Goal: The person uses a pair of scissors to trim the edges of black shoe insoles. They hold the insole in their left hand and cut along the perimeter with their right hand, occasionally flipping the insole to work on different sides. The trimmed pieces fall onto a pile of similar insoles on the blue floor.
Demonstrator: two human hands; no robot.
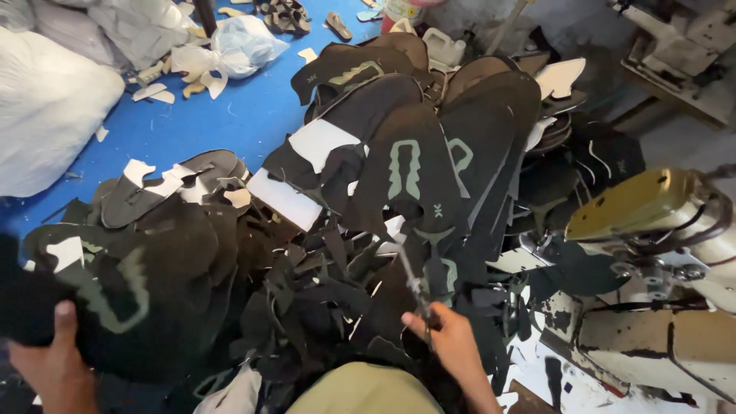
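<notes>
**Hands among cut shoe uppers**

Scraps and black shoe-upper pieces with pale green printed marks lie heaped across the bench. The left hand, low at the frame's edge, is closed on one black upper piece, thumb pressed on top. The right hand reaches forward, wrist bent, fingers clenched round slim scissors whose tip points up into the pile. A sewing machine stands just to the right; a blue floor shows beyond.
</notes>
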